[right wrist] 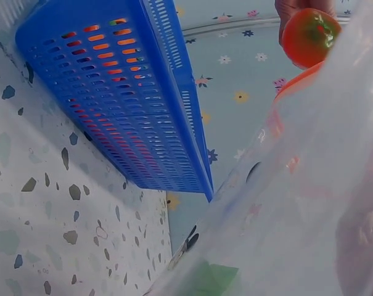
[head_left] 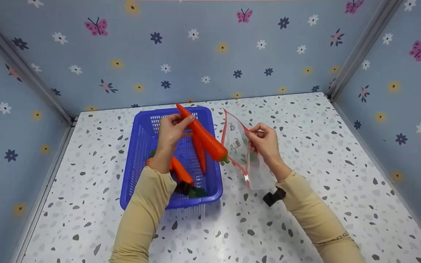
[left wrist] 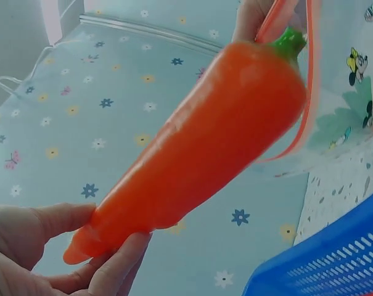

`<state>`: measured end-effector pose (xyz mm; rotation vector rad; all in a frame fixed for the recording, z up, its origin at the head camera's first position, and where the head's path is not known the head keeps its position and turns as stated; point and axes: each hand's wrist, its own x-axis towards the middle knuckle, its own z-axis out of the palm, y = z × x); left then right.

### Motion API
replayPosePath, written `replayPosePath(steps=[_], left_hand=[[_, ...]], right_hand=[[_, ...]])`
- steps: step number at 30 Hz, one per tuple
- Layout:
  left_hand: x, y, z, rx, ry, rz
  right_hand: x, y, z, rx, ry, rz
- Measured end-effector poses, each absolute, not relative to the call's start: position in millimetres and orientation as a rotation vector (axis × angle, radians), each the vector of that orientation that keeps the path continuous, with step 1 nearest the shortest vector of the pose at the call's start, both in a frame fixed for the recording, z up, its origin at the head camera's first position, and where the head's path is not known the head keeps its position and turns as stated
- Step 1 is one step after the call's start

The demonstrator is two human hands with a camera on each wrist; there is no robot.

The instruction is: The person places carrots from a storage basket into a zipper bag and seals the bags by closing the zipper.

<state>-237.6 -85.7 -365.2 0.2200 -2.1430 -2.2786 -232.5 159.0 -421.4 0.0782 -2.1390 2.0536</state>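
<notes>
My left hand [head_left: 173, 131] pinches a long orange-red chili pepper [head_left: 207, 141] near its pointed tip, between thumb and fingers. Its green-stemmed end [left wrist: 289, 43] slants down to the right, at the mouth of a clear zip bag [head_left: 235, 146] with red edging. The right hand [head_left: 266, 141] pinches the bag's right edge, and the mouth is spread apart. Cartoon prints show on the bag's plastic. Below the left hand stands a blue basket [head_left: 217, 184], holding another red pepper [head_left: 199, 153] and an orange carrot [head_left: 182, 171]. The left forearm hides part of the basket's contents.
The basket and bag are on a speckled white table [head_left: 291, 226]. Flower-patterned panels [head_left: 210, 54] enclose its back and sides. A dark green piece [head_left: 197, 192] lies at the basket's near end. Black straps [head_left: 274, 196] are on the wrists.
</notes>
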Motion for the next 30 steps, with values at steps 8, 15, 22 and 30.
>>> replayPosePath(steps=[8, 15, 22, 30], left_hand=[[-239, -68, -372, 0.240, -1.967, -2.312], [-240, -52, -379, 0.251, -1.927, -2.324], [-237, -38, -388, 0.190, -1.942, -2.340], [-232, -33, -396, 0.031, -2.145, -2.207]], right_hand=[[-233, 159, -420, 0.037, -2.154, 2.057], [-233, 159, -420, 0.017, -2.189, 2.030], [-234, 158, -419, 0.028, -2.192, 2.028], [-234, 159, -419, 0.079, -2.149, 2.062]])
